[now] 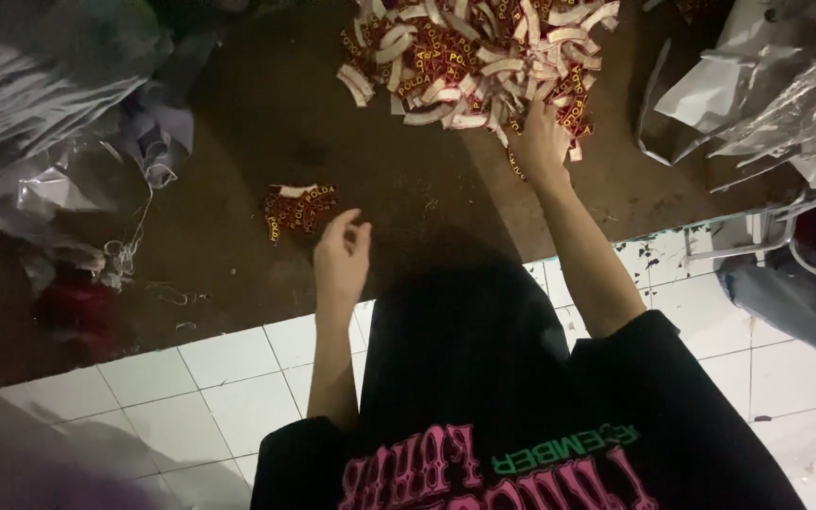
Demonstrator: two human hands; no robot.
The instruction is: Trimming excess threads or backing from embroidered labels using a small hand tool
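Note:
A big heap of small red woven labels with white backs [469, 57] lies at the far side of a dark brown table [266, 113]. My right hand [542, 142] reaches into the heap's near edge, fingers down among the labels; whether it grips one is hidden. A small stack of the same red labels [298, 208] lies apart, nearer the table's front. My left hand [342, 250] hovers just right of that stack, fingers loosely curled and apart, holding nothing.
Crumpled clear plastic bags [776, 85] lie at the right, grey plastic and cloth scraps with loose threads [68, 142] at the left. White floor tiles [229, 378] show below the table's front edge. My black printed shirt fills the lower middle.

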